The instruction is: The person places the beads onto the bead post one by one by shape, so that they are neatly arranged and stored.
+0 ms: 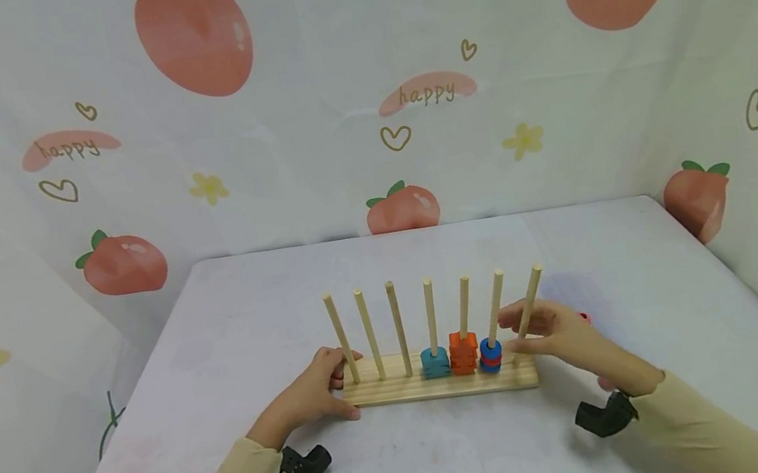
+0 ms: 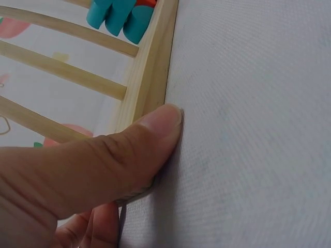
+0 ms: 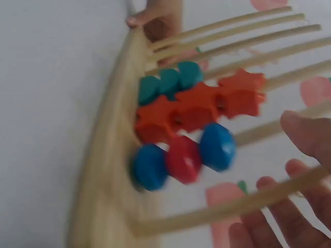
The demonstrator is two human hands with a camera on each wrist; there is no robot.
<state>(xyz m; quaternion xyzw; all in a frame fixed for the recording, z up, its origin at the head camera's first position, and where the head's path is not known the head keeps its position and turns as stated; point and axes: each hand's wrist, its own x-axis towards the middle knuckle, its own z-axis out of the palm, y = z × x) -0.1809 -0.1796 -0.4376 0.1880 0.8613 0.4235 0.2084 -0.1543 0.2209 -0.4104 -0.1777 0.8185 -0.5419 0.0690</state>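
A wooden stand (image 1: 443, 384) with a row of several upright pegs sits on the table. My left hand (image 1: 311, 392) grips its left end, thumb along the front edge and fingers behind. Three teal beads (image 3: 168, 82) are stacked on the middle peg. Beside them, three orange star-shaped beads (image 3: 199, 106) fill another peg. Blue, red and blue round beads (image 3: 183, 157) sit on the second peg from the right. My right hand (image 1: 559, 331) hovers around the bare rightmost peg (image 3: 232, 209), fingers loosely spread with nothing held between them.
Behind the right hand, a small red object (image 1: 584, 317) is partly hidden. Another reddish piece (image 1: 606, 383) shows by the right wrist, mostly covered. A white cloth covers the table (image 1: 434, 463), and a printed curtain (image 1: 322, 128) hangs at its back.
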